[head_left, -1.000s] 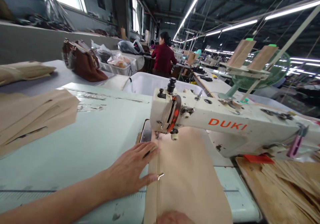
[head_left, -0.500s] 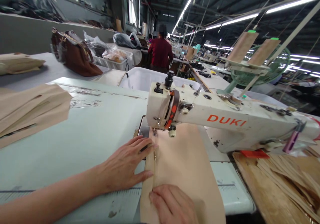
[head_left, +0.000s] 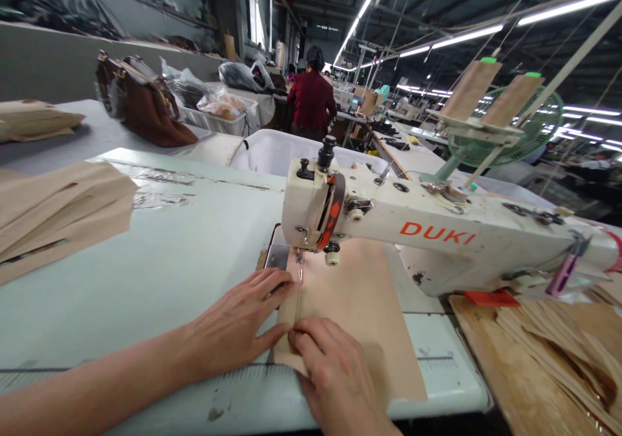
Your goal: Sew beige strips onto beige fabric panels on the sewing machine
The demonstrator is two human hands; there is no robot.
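Note:
A beige fabric panel (head_left: pixel 362 300) lies flat under the head of the white sewing machine (head_left: pixel 369 209). Along its left side runs a zipper (head_left: pixel 298 306), its small metal pull just in front of the presser foot (head_left: pixel 298 255). My left hand (head_left: pixel 243 316) rests on the panel's left edge, fingers stretched towards the foot and thumb apart. Closer to me, my right hand (head_left: pixel 337 368) has its fingers curled together over the zipper's near end, pinching the panel there. The panel's near edge is partly hidden by that hand.
Cut beige pieces (head_left: pixel 63 209) lie on the left of the table. On the right, a wooden board (head_left: pixel 525 365) bears beige strips. Purple-handled snips (head_left: pixel 564 274) hang on the machine. Behind are a white bin (head_left: pixel 272 151), a brown handbag (head_left: pixel 150 109) and a person (head_left: pixel 312 96) facing away.
The panel and its zipper pull have moved forward, away from me, under the machine. My right hand has moved forward with it, nearer my left hand, which has barely moved.

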